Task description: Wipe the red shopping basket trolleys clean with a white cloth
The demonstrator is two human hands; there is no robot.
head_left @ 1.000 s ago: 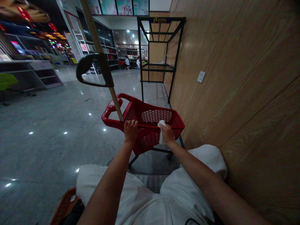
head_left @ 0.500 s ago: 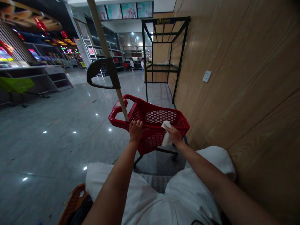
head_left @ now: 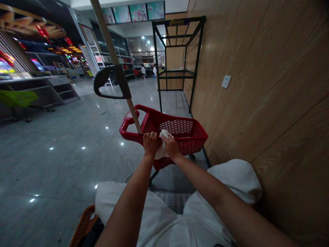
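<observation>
This is a big shop. I can tell because a red shopping trolley (head_left: 191,145) stands right in front of me, the small kind with a basket on wheels. Long metal shelves (head_left: 147,58) stand far off, and two people (head_left: 143,72) are down by them. The floor (head_left: 59,161) is shiny tile, and the lights shine back from it. Bright shop signs (head_left: 59,51) glow on the left, and colorful picture boards (head_left: 138,12) sit up high. Beside me is a wood wall (head_left: 257,103), with a black metal rack (head_left: 177,22) standing against it.
</observation>
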